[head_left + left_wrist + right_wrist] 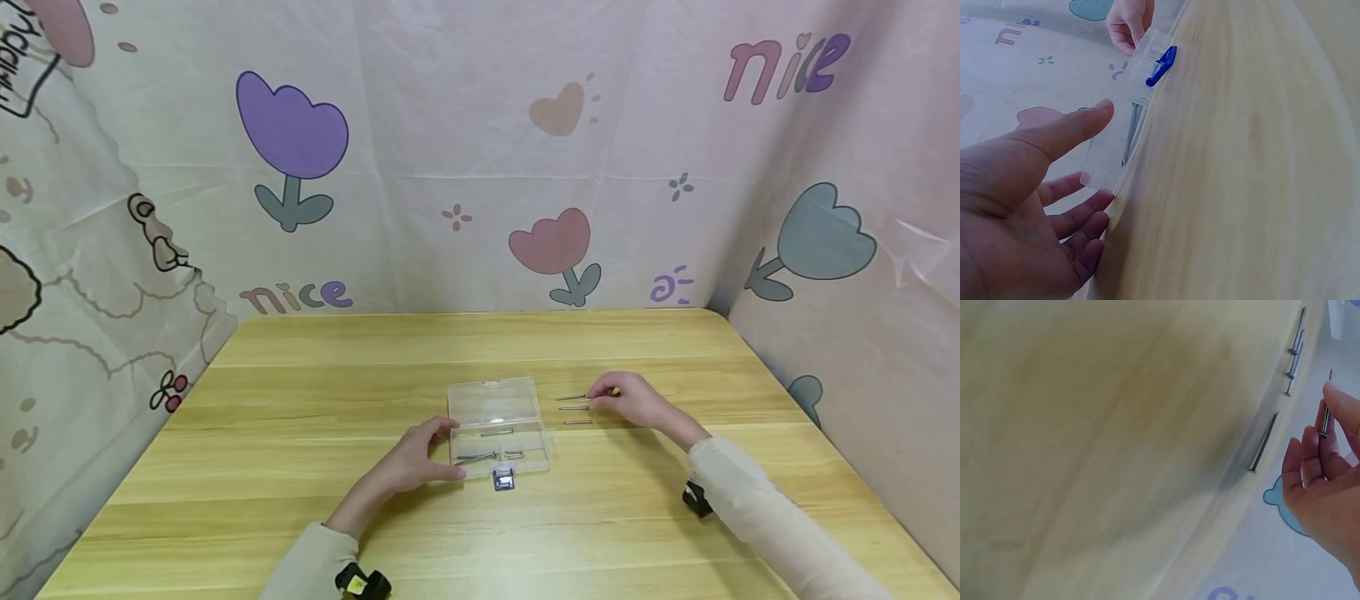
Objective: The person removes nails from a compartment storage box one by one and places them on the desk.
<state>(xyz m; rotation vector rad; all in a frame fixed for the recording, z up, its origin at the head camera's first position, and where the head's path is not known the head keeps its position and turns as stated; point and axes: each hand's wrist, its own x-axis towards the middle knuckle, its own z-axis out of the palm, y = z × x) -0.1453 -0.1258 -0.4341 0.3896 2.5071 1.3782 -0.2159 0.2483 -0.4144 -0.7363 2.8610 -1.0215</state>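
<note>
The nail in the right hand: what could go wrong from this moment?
1. The right hand pinches the nail only at the fingertips, so it may slip and drop onto the table.
2. The left hand merely touches the open box, so a bump could shift it.
3. Loose nails lie nearby and could roll.

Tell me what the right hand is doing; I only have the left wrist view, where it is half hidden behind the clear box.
Observer: The right hand pinches one nail between thumb and fingers.
Operator: Any more nails outside the box?
Observer: At least two loose nails lie on the table, right of the clear box.
Operator: Is the box open?
Observer: Yes, its lid looks folded back flat, and the left hand rests against the box's left side.
</note>
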